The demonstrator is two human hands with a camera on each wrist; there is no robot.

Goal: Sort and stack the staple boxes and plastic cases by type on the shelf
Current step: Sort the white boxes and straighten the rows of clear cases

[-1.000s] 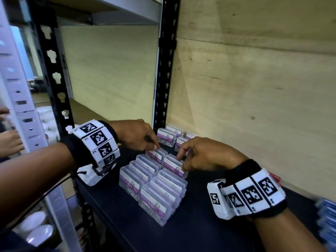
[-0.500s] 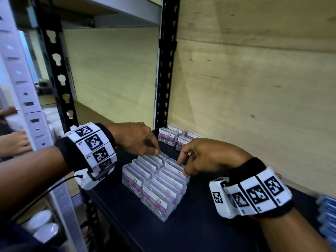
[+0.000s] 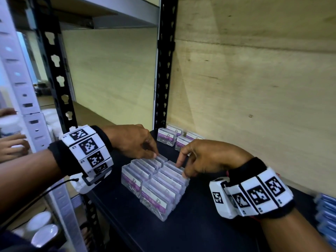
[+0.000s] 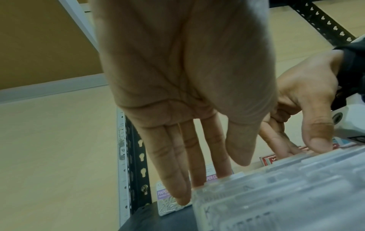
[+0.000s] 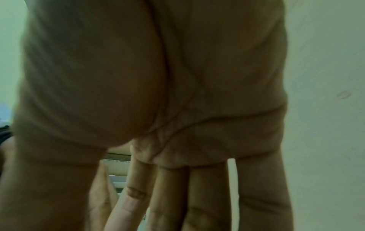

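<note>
**Both hands on the block of paper-clip cases**

Dark shelf board (image 3: 181, 233) under a plywood back wall (image 3: 254, 79) carries a block of clear plastic cases (image 3: 154, 182), standing on edge in two rows, purple "PAPER CLIPS" labels facing forward. Right hand (image 3: 209, 157) touches the right row's top with loosely bent fingers, gripping nothing. Left hand (image 3: 132, 140) rests straight fingertips (image 4: 223, 170) on the far case of the left row, nothing clasped. Behind, four more paper-clip cases (image 3: 179, 137) lie against the black upright post (image 3: 164, 70). Blue boxes (image 3: 325, 215) sit blurred at the right edge.
</note>
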